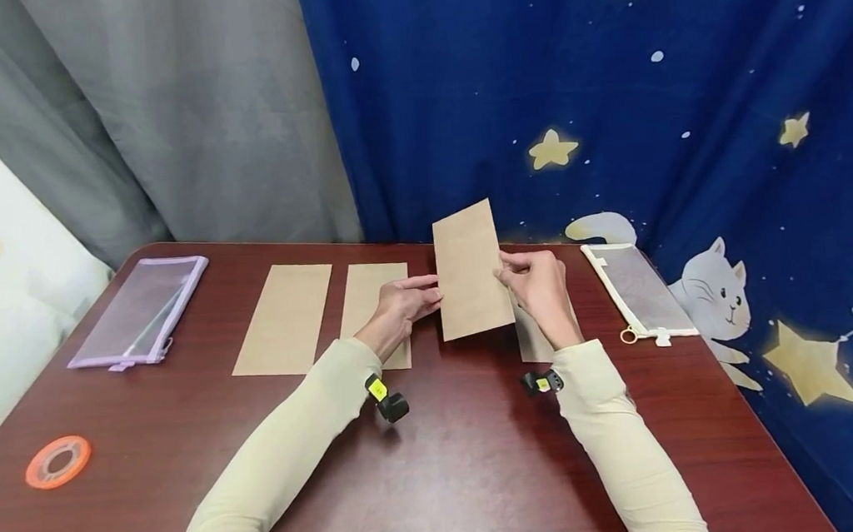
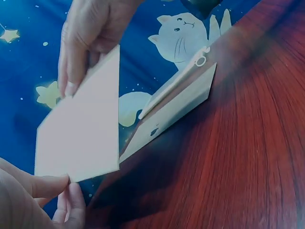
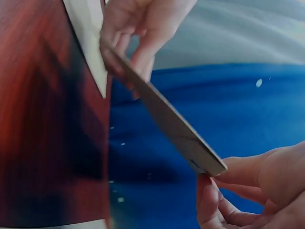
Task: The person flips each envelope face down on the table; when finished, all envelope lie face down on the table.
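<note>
Both hands hold up a flat brown kraft-paper rectangle (image 1: 469, 271) above the table, its plain face toward the head camera. My left hand (image 1: 402, 305) pinches its left edge; in the left wrist view, the thumb (image 2: 53, 185) lies at a lower edge. Gripping the right edge is my right hand (image 1: 537, 286), thumb and fingertips pinched at the end in the right wrist view. Seen edge-on there, the held piece (image 3: 171, 119) looks thin and stiff. A similar brown rectangle (image 1: 533, 337) lies on the table under my right hand, partly hidden.
Two more brown rectangles (image 1: 284, 319) (image 1: 373, 287) lie left of the held one, the nearer partly covered by my left hand. A purple zip pouch (image 1: 140, 309) and an orange tape roll (image 1: 40, 473) are at left. At right lies a white-edged mesh pouch (image 1: 642, 287). Curtains (image 1: 443, 89) hang behind.
</note>
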A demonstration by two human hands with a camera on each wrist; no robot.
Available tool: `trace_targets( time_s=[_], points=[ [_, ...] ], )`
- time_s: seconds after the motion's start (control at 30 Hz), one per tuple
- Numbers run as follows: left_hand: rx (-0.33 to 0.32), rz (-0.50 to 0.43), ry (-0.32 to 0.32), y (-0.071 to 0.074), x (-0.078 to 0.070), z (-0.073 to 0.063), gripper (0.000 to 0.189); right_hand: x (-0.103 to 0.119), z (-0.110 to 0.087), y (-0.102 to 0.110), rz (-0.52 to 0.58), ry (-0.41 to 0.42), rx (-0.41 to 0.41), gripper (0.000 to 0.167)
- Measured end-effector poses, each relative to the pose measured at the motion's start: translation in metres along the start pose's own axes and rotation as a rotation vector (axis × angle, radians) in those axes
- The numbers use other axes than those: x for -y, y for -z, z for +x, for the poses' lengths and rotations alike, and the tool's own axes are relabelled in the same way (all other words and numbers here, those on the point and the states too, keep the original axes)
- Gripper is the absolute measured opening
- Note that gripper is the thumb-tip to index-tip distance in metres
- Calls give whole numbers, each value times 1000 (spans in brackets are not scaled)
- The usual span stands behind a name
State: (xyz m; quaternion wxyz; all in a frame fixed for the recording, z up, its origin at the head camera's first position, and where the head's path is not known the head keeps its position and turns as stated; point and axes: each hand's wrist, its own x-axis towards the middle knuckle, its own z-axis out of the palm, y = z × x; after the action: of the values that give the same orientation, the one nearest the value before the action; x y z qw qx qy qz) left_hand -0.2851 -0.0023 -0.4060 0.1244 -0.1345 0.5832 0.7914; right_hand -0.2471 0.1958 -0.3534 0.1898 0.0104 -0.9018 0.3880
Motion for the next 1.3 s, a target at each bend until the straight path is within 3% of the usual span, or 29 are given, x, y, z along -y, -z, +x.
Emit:
trace_targets(
  time_s=[0.13,0.47,0.73,0.97,1.13,1.3],
  points=[
    [-13,55,-73,0,2,-3,39,-17,4,-3,43,-77,15,25],
    [-77,398,-244,2,14,-4,28,-44,6,-24,106,-243,101,16],
    [-161,755,-393,3,17,-4,19,-50,4,-35,24,-262,162,16],
    [-163,879,-429,5,22,-6,19,-51,1,-41,-10,-277,207,14],
    [-140,979,-495,4,22,-6,2,-50,2,-45,-41,-286,221,12],
    [-109,1080,-540,3,21,-6,41,-48,3,-49,-75,-283,240,11]
  ],
)
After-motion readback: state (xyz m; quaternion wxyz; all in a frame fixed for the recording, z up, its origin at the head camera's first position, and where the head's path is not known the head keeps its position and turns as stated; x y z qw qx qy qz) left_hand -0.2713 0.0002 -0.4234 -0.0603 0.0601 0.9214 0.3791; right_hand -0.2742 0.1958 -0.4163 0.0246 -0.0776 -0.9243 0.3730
